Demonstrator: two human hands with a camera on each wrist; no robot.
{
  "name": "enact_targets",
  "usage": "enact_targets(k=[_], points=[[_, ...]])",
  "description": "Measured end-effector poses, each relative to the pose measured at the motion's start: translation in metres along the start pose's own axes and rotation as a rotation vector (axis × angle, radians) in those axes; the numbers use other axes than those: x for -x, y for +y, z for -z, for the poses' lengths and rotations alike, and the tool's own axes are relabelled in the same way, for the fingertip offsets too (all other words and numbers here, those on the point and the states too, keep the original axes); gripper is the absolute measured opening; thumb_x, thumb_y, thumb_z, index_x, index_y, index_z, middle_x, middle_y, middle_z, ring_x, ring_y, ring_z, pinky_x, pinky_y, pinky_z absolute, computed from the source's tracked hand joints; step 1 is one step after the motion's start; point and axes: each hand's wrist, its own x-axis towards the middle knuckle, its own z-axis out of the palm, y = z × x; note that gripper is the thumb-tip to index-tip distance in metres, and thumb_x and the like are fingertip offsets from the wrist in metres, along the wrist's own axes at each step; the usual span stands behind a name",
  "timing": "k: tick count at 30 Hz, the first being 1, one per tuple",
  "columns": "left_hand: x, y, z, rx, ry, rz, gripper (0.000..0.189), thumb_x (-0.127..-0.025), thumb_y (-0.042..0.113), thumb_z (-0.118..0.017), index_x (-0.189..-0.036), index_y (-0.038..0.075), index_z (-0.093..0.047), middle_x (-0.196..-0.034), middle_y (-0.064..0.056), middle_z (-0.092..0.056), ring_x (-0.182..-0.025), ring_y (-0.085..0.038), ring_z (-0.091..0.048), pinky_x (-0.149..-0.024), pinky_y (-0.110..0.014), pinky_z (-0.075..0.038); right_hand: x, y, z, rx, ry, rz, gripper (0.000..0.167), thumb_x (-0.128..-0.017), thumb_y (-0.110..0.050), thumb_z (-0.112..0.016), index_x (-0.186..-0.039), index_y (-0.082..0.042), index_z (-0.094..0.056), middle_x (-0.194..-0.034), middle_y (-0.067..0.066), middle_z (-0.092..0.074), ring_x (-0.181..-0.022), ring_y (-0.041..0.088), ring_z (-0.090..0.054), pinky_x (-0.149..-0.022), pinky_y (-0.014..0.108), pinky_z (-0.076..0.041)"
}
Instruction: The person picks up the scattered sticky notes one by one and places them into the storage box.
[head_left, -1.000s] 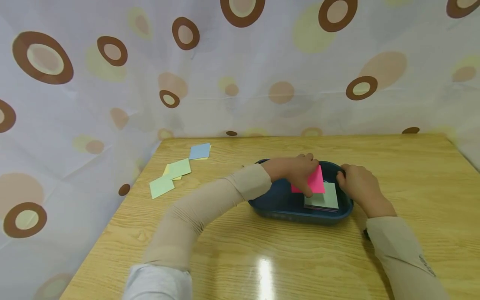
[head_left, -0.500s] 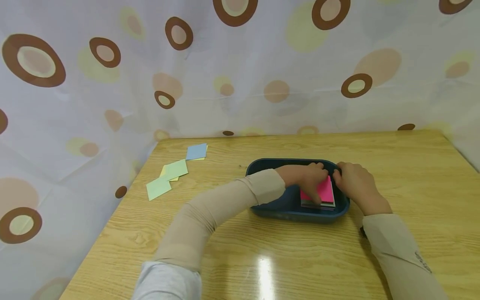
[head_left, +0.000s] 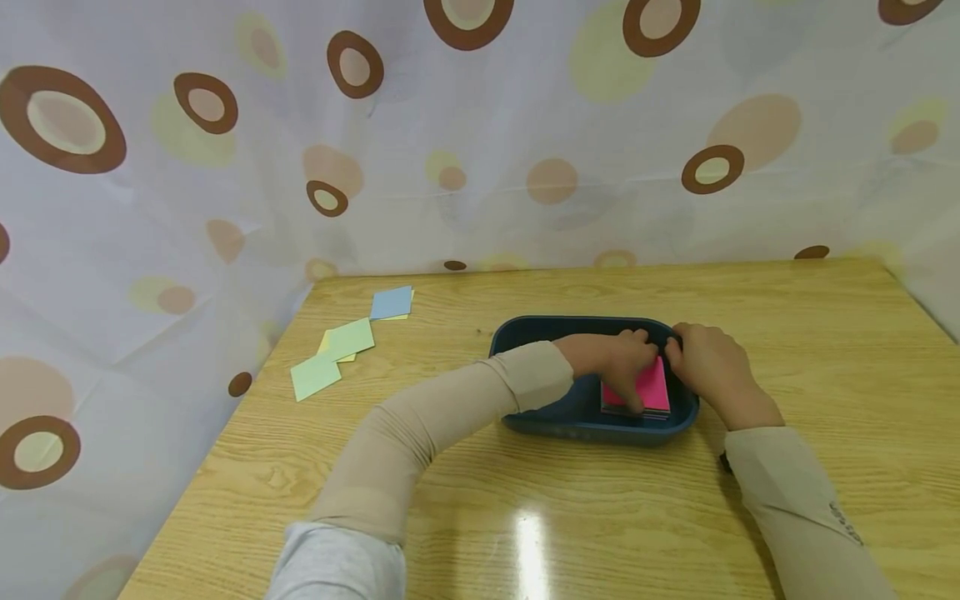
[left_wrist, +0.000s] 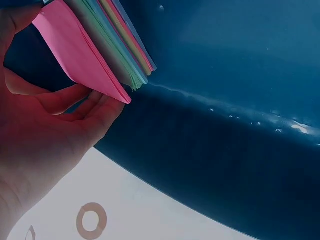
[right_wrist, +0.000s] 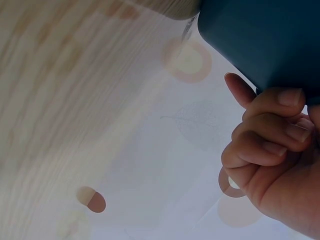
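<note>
My left hand (head_left: 622, 362) reaches into a dark blue plastic basin (head_left: 585, 432) and holds a bright pink pad of sticky notes (head_left: 655, 387). In the left wrist view the thumb and fingers grip opposite edges of the pink pad (left_wrist: 75, 47). Directly beneath it lies a stack of coloured sticky notes (left_wrist: 117, 42), green, blue, yellow and pink, in the right part of the basin. My right hand (head_left: 716, 368) grips the basin's right rim. Curled fingers (right_wrist: 265, 132) show below the basin's corner (right_wrist: 260, 45) in the right wrist view.
On the left of the wooden table (head_left: 465, 517) lie loose paper squares: a blue one (head_left: 392, 302) over yellow, and two pale green ones (head_left: 316, 377) with yellow between. A patterned white cloth (head_left: 480, 125) hangs behind and at the left.
My left hand has lowered the pink pad rightward onto the stack, covering the pale green top. The right hand stays on the rim. The camera view shifted slightly.
</note>
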Motion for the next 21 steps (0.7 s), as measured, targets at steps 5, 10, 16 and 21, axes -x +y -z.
enact_targets(k=[5, 10, 16, 21], points=[[0.0, 0.0004, -0.0004, 0.011, 0.001, 0.007, 0.079, -0.085, 0.052, -0.064, -0.143, 0.007, -0.037, -0.136, -0.006, -0.04, -0.118, -0.015, -0.04, -0.097, -0.02, -0.033, -0.0004, 0.0006, -0.0008, 0.004, 0.007, 0.002, 0.035, -0.096, -0.01, -0.046, -0.114, 0.019, -0.054, -0.102, 0.039, -0.059, -0.074, 0.044, -0.061, -0.059, 0.053, -0.049], [-0.0005, 0.0009, -0.0022, 0.006, -0.007, 0.009, 0.081, -0.085, 0.053, -0.064, -0.145, 0.007, -0.036, -0.139, -0.006, -0.039, -0.12, -0.015, -0.04, -0.098, -0.02, -0.033, -0.0001, 0.0001, -0.0008, 0.002, 0.011, 0.007, 0.036, -0.095, -0.01, -0.046, -0.114, 0.019, -0.054, -0.102, 0.038, -0.059, -0.073, 0.042, -0.061, -0.058, 0.052, -0.049], [-0.003, 0.0017, -0.0054, 0.006, -0.015, 0.013, 0.081, -0.085, 0.054, -0.064, -0.145, 0.007, -0.036, -0.141, -0.007, -0.038, -0.122, -0.016, -0.04, -0.1, -0.021, -0.033, 0.0012, -0.0001, -0.0005, 0.006, 0.026, 0.024, 0.036, -0.095, -0.009, -0.046, -0.114, 0.02, -0.054, -0.102, 0.039, -0.059, -0.07, 0.04, -0.061, -0.056, 0.05, -0.049], [-0.0041, 0.0027, -0.0079, 0.02, -0.018, 0.02, 0.078, -0.085, 0.052, -0.065, -0.143, 0.007, -0.038, -0.139, -0.006, -0.039, -0.12, -0.015, -0.041, -0.098, -0.02, -0.034, 0.0012, 0.0, -0.0007, 0.001, 0.029, 0.026, 0.036, -0.095, -0.009, -0.046, -0.115, 0.02, -0.054, -0.1, 0.038, -0.059, -0.066, 0.037, -0.06, -0.054, 0.048, -0.049]])
